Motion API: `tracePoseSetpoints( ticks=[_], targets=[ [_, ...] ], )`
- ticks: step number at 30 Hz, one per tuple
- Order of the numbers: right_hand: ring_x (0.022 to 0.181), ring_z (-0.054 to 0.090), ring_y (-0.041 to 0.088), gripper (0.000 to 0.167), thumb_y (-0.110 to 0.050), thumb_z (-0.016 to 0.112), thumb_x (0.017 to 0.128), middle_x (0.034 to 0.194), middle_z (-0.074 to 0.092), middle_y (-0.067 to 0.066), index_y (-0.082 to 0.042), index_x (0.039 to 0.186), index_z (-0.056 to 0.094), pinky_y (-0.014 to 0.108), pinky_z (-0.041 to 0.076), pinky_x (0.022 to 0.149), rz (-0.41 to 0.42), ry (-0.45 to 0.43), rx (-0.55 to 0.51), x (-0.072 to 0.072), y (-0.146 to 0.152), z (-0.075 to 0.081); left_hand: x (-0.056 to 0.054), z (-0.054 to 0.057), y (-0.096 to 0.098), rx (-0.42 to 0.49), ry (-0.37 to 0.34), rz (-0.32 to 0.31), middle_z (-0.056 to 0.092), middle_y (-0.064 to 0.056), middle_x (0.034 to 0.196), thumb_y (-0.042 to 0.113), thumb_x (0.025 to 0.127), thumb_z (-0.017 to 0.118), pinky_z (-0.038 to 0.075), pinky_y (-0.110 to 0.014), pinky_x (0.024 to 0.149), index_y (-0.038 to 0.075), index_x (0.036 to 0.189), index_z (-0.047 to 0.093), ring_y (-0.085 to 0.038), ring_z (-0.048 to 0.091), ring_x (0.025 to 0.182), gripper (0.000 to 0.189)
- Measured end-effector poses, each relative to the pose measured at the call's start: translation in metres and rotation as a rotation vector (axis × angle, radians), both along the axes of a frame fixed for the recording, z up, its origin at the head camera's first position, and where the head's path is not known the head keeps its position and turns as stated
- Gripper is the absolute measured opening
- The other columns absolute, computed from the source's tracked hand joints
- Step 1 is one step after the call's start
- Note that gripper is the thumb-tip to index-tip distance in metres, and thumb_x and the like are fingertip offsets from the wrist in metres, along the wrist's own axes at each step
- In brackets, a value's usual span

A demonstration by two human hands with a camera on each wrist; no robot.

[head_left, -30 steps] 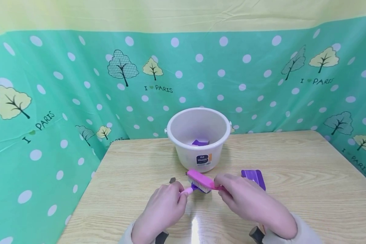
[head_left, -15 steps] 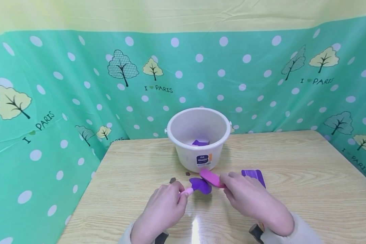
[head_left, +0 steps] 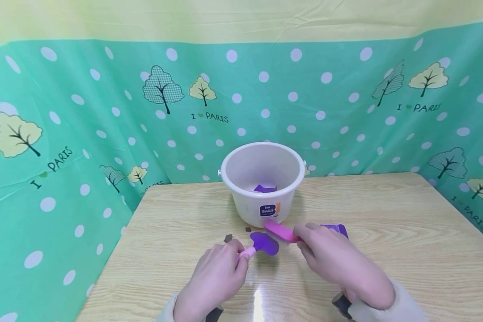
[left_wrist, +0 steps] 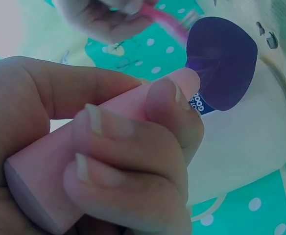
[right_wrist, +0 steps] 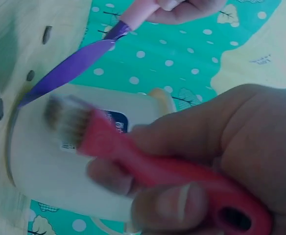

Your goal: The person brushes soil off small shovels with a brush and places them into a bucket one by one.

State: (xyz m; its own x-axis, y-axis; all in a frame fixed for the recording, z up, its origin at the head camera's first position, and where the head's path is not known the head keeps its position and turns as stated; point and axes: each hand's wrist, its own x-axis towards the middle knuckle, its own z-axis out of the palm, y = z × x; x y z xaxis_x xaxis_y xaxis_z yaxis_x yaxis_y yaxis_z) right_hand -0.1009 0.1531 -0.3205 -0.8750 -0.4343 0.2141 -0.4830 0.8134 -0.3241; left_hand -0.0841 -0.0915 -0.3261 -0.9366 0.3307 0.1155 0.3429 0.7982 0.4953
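Note:
My left hand (head_left: 220, 270) grips the pink handle of a small shovel, whose purple blade (head_left: 265, 243) is held a little above the table in front of the bucket. Fingers and thumb wrap the handle (left_wrist: 123, 112) in the left wrist view. My right hand (head_left: 338, 259) holds a pink brush (head_left: 281, 231) by its handle; the head is at the blade's right edge. The brush's pale bristles (right_wrist: 67, 122) point toward the blade and look blurred in the right wrist view. Whether bristles touch the blade, I cannot tell.
A white bucket (head_left: 261, 203) stands just behind the tools, with a purple thing (head_left: 264, 188) inside. Another flat purple item (head_left: 337, 229) lies partly hidden behind my right hand. Dark bits (head_left: 228, 238) are scattered on the wooden table (head_left: 177, 214). A patterned curtain (head_left: 265, 103) hangs behind.
My right hand has moved the brush from over the shovel's blade to its right side, uncovering the blade and a dark bit behind it. My left hand stays nearly still.

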Motion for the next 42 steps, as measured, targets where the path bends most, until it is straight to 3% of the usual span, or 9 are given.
tracePoseSetpoints(
  ticks=[7, 14, 28, 42],
  targets=[
    [0.066, 0.046, 0.002, 0.016, -0.007, 0.06, 0.09, 0.084, 0.054, -0.015, -0.019, 0.099, 0.064, 0.019, 0.043, 0.057, 0.127, 0.038, -0.117, 0.004, -0.003, 0.006, -0.001, 0.0, 0.0, -0.009, 0.009, 0.011, 0.047, 0.009, 0.059, 0.016, 0.088, 0.056, 0.033, -0.025, 0.041, 0.007, 0.092, 0.066, -0.006, 0.04, 0.045, 0.014],
    [0.06, 0.044, 0.0, 0.019, -0.007, 0.061, 0.088, 0.077, 0.048, -0.017, -0.026, 0.091, 0.058, 0.018, 0.041, 0.053, 0.179, -0.011, -0.124, 0.009, -0.006, 0.006, -0.002, 0.0, 0.0, -0.018, -0.016, 0.012, 0.046, 0.007, 0.057, 0.017, 0.089, 0.055, 0.033, -0.026, 0.041, 0.007, 0.088, 0.063, -0.008, 0.04, 0.045, 0.013],
    [0.056, 0.042, 0.0, 0.022, -0.007, 0.061, 0.086, 0.07, 0.045, -0.017, -0.027, 0.086, 0.054, 0.019, 0.038, 0.048, 0.159, -0.006, -0.083, 0.006, -0.005, 0.003, -0.002, 0.0, 0.001, -0.018, -0.007, 0.003, 0.047, 0.008, 0.059, 0.017, 0.089, 0.056, 0.033, -0.025, 0.042, 0.006, 0.091, 0.065, -0.007, 0.04, 0.045, 0.014],
    [0.053, 0.038, 0.004, 0.02, -0.008, 0.062, 0.086, 0.068, 0.043, -0.013, -0.025, 0.081, 0.054, 0.02, 0.034, 0.046, 0.047, 0.02, 0.027, 0.0, -0.001, -0.005, 0.001, 0.0, 0.0, -0.018, 0.065, -0.004, 0.046, 0.01, 0.059, 0.017, 0.088, 0.057, 0.032, -0.024, 0.043, 0.009, 0.09, 0.065, -0.006, 0.04, 0.047, 0.012]
  ],
)
